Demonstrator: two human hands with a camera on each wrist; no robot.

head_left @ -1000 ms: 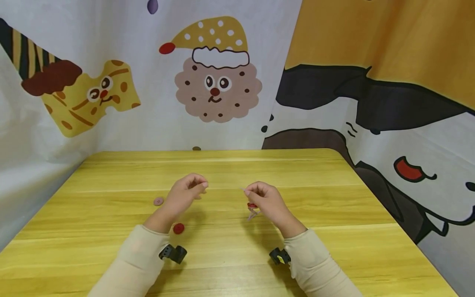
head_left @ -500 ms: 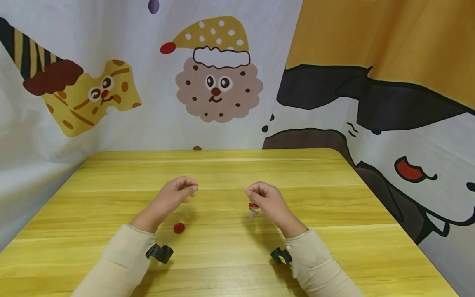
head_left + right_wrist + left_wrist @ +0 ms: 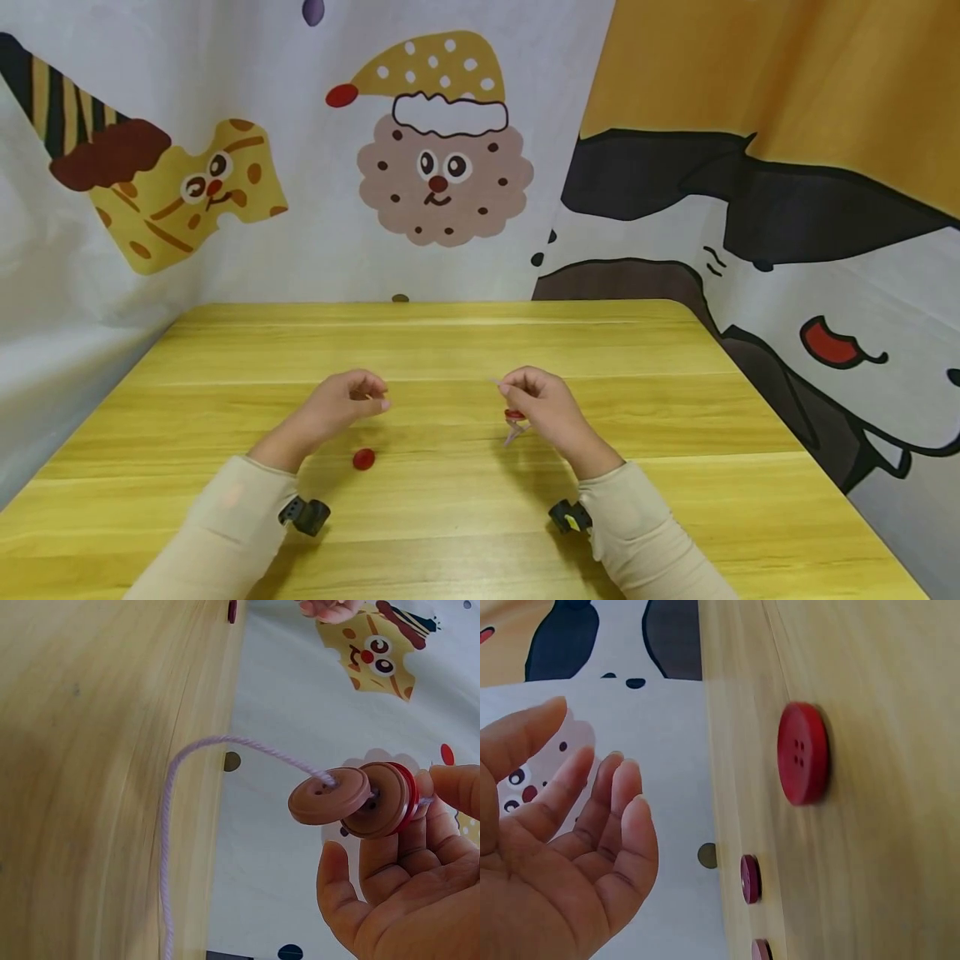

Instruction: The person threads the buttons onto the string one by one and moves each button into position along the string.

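My left hand (image 3: 333, 410) hovers above the table with relaxed, parted fingers and nothing between them. Nearest to it on the wood lies a red four-hole button (image 3: 363, 459). The left wrist view also has a dark red button (image 3: 751, 879) and a pinkish button (image 3: 761, 949), cut off by the frame's bottom; the left arm or hand hides them from the head camera. Between thumb and finger my right hand (image 3: 546, 408) pinches a lilac cord (image 3: 166, 825). Threaded on it are two brownish-pink buttons (image 3: 330, 798) and a red button (image 3: 412, 796), with the cord's tail hanging down.
The wooden table (image 3: 450, 517) ends at a far edge against a white cloth (image 3: 300, 250) printed with cartoon figures. A black wrist camera (image 3: 305, 516) sits on the left sleeve, and another camera (image 3: 570, 517) on the right.
My left hand has drawn to the left, away from the right hand, and its fingers have spread slightly. It now covers the pinkish button. The right hand stays nearly still with the cord.
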